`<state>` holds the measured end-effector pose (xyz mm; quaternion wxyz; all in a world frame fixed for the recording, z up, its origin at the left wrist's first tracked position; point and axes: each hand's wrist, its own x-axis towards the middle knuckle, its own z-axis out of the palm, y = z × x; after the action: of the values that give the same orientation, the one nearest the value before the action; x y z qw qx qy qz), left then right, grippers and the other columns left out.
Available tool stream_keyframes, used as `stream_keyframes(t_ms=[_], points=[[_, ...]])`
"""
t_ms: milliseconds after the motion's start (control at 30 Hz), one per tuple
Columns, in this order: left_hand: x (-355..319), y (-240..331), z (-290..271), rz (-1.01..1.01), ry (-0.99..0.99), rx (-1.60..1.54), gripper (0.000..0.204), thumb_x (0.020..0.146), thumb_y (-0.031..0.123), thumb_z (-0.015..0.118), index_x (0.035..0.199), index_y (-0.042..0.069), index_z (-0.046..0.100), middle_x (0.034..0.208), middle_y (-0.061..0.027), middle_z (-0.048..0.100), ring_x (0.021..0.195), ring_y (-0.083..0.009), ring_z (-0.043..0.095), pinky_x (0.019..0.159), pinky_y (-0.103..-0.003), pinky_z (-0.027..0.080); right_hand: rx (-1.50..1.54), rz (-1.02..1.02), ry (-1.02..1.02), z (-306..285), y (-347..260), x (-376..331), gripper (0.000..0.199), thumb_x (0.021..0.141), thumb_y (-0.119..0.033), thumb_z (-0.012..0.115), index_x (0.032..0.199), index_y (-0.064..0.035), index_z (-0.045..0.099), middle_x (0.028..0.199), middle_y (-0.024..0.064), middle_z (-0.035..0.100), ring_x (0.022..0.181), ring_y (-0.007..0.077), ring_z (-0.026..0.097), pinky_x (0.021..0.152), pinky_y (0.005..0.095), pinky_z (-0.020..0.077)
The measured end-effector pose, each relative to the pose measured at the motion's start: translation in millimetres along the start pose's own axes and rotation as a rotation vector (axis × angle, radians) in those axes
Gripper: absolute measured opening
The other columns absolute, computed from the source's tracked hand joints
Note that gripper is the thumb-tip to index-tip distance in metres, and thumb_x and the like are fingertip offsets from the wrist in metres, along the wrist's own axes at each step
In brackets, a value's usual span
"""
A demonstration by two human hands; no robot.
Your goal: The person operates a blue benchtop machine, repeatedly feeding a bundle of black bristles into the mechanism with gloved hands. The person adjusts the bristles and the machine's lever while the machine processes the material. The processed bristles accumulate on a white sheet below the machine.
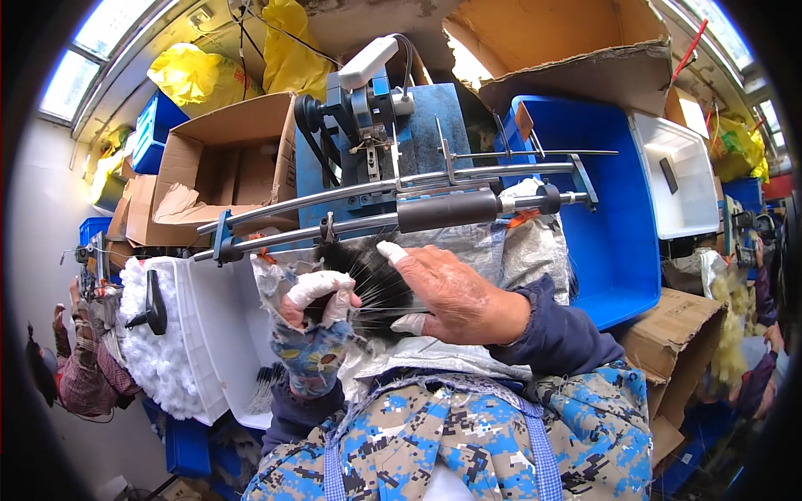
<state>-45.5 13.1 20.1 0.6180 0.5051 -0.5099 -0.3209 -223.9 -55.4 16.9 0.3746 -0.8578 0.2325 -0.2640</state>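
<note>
A black hairy tuft (386, 284) with thin pale strands fanning across it lies between my hands, below the machine's grey roller. My left hand (322, 299), with white tape on its fingers and a patterned sleeve cover at the wrist, is closed in a pinch at the left ends of the pale strands. From the right, my right hand (455, 292) reaches over the tuft. Its taped forefinger and thumb are stretched apart on the tuft's upper and lower sides. The fingers beneath the right palm are hidden.
Ahead stands a blue machine (439, 125) with metal rods and a dark roller (447, 210). A blue bin (614, 250) is at the right; a white bin (230, 326) and white fluffy material (163, 351) are at the left. Cardboard boxes (225, 159) surround the place. Other people work at both sides.
</note>
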Motion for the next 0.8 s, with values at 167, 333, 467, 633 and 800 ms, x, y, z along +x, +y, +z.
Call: stream_keyframes(t_ms=[167, 333, 467, 633, 800], points=[[1, 9, 10, -0.064, -0.11, -0.215, 0.032, 0.075, 0.002, 0.067, 0.105, 0.005, 0.055, 0.103, -0.0131, 0.058, 0.093, -0.0201, 0.057, 0.079, -0.034, 0.047, 0.548, 0.079, 0.037, 14, -6, 17, 0.039, 0.067, 0.01, 0.054, 0.105, 0.0031, 0.047, 0.094, 0.023, 0.058, 0.09, 0.0404, 0.056, 0.075, 0.0398, 0.0475], [-10, -8, -55, 0.26, -0.676, 0.966, 0.044, 0.056, 0.021, 0.073, 0.097, 0.013, 0.06, 0.119, -0.0124, 0.048, 0.111, -0.0362, 0.042, 0.089, -0.05, 0.035, -0.305, 0.126, 0.131, -34, 28, 27, 0.031, 0.069, 0.008, 0.056, 0.1, 0.0015, 0.057, 0.081, 0.0154, 0.059, 0.073, 0.0302, 0.061, 0.061, 0.0371, 0.0498], [-60, -80, -79, 0.025, -0.828, 1.07, 0.04, 0.061, 0.021, 0.067, 0.1, 0.015, 0.061, 0.133, -0.0133, 0.037, 0.121, -0.0362, 0.031, 0.097, -0.053, 0.026, -0.696, 0.235, 0.236, -47, 98, 65, 0.013, 0.077, -0.002, 0.054, 0.088, -0.0037, 0.06, 0.082, 0.0125, 0.054, 0.082, 0.0273, 0.055, 0.069, 0.0366, 0.0466], [-51, -88, -87, 0.091, -0.766, 1.091, 0.031, 0.066, 0.015, 0.063, 0.096, 0.009, 0.059, 0.122, -0.0117, 0.047, 0.117, -0.0329, 0.037, 0.099, -0.05, 0.025, -0.863, 0.348, 0.174, -43, 127, 99, 0.013, 0.077, -0.009, 0.052, 0.083, -0.0059, 0.063, 0.094, 0.0136, 0.054, 0.092, 0.0292, 0.052, 0.074, 0.0405, 0.0446], [-23, -64, -90, 0.246, -0.816, 1.115, 0.022, 0.065, 0.01, 0.063, 0.087, 0.007, 0.058, 0.109, -0.0078, 0.056, 0.105, -0.0328, 0.048, 0.092, -0.048, 0.033, -0.904, 0.411, 0.149, -32, 138, 106, 0.014, 0.077, -0.011, 0.052, 0.083, -0.0062, 0.063, 0.096, 0.0137, 0.055, 0.093, 0.0294, 0.052, 0.074, 0.0421, 0.0445]])
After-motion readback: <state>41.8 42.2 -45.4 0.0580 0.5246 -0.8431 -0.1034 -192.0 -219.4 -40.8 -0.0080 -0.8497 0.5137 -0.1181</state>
